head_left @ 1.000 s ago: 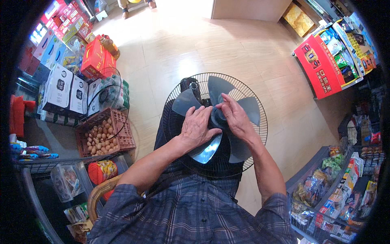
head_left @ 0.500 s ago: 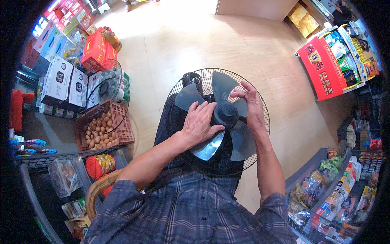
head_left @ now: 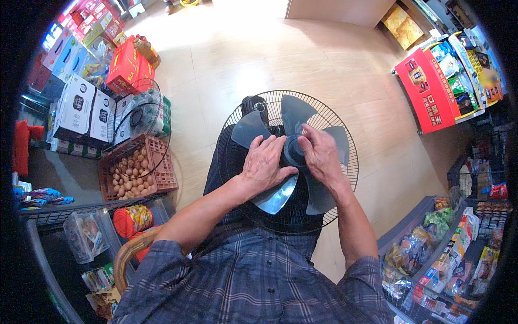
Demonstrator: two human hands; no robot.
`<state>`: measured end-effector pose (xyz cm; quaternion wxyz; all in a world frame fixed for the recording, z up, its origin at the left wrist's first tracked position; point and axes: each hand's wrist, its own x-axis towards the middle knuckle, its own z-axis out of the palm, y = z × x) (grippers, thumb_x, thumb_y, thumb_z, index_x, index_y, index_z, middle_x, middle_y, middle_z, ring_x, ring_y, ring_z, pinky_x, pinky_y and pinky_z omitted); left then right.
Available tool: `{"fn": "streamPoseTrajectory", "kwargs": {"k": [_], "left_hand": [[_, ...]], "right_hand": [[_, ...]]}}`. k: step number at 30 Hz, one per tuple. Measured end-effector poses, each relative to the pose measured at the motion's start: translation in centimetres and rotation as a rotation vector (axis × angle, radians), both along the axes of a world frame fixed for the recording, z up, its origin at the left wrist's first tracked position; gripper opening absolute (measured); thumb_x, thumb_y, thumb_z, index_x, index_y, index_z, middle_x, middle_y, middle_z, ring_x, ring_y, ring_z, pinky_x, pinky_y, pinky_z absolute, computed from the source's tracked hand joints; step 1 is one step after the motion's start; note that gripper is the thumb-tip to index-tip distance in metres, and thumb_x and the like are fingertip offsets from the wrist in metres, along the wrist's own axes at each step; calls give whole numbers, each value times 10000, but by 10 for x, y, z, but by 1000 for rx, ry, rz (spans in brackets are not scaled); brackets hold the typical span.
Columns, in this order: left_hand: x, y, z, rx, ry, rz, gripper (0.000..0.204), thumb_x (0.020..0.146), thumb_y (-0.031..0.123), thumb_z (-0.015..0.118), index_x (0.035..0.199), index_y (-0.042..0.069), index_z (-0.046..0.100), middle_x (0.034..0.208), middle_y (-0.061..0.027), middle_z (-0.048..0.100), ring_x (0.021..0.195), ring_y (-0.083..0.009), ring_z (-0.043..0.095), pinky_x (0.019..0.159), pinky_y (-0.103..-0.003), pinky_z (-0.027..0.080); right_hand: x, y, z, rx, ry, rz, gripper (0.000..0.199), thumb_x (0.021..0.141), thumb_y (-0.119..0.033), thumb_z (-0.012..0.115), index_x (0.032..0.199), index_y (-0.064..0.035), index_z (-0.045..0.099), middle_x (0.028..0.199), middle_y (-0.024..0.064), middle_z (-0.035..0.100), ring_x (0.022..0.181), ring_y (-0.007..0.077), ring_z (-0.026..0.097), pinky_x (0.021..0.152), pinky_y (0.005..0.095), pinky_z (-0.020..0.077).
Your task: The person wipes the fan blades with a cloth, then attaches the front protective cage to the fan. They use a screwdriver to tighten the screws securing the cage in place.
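Closest in, the person's 2 forearms come up out of the plaid sleeves and meet over the fan, which sits tipped back between the knees with its face up. The left hand (head_left: 264,164) lies flat, palm down, on the grey fan blade (head_left: 276,194) that points back toward the body, fingers spread toward the middle. That grip is a flat press rather than a closed hold. The right hand (head_left: 319,156) sits just beside it with fingers curled over the dark hub (head_left: 294,151), a narrow grip right at the centre.

The hub is the pivot here: it lies between the 2 hands, touching the right fingertips, with the left fingertips just short of it. The right hand is the nearer one. The blades fan outward from it, and the long blade under the left palm runs from the hub down toward the person.

Half a second ago the right hand was out at the far rim of the wire guard (head_left: 345,140), fingers open; now it has come back in onto the hub, while the left hand has stayed put on the blade.

Farther out, on the floor to the left, a brown crate of eggs (head_left: 137,173) stands well apart from the fan.
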<state>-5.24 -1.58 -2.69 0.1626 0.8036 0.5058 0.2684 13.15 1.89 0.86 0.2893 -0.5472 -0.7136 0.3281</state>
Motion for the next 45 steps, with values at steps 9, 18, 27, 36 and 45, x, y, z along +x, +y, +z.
{"fn": "streamPoseTrajectory", "kwargs": {"k": [9, 18, 27, 36, 45], "left_hand": [[4, -1, 4, 5, 44, 20, 780, 703, 414, 786, 1246, -65, 498, 1157, -204, 597, 1156, -338, 541, 1049, -471, 329], [-2, 3, 10, 46, 97, -24, 777, 695, 513, 752, 1187, -46, 527, 1014, -172, 596, 996, -321, 564, 948, -437, 379], [1, 6, 0, 0, 125, -35, 741, 761, 475, 704, 1280, -9, 490, 1200, -182, 577, 1168, -332, 516, 1029, -451, 350], [-1, 10, 10, -133, 106, -103, 788, 765, 507, 698, 1306, -20, 474, 1255, -195, 560, 1242, -327, 482, 1079, -483, 305], [-2, 8, 1, -23, 122, -76, 782, 751, 492, 714, 1295, -13, 469, 1232, -179, 566, 1212, -303, 499, 1047, -462, 335]], "right_hand": [[5, -7, 15, 219, -364, -102, 598, 871, -573, 571, 1040, -5, 644, 981, 251, 614, 924, 392, 623, 785, 464, 505], [-3, -6, 10, 106, -470, 164, 481, 800, -339, 708, 1120, 4, 601, 1078, 203, 582, 1047, 376, 566, 896, 443, 476], [-11, -6, 51, -38, -497, 123, 519, 808, -331, 717, 1192, -13, 572, 1187, 184, 578, 1089, 363, 549, 940, 426, 447], [-12, -11, 54, 52, -267, 146, 422, 823, -289, 698, 1132, -16, 609, 1133, 176, 591, 1071, 360, 548, 924, 434, 439], [-3, -10, 42, 2, -119, 321, 496, 804, -341, 722, 1169, -28, 601, 1133, 176, 600, 1069, 347, 545, 917, 433, 433]]}}
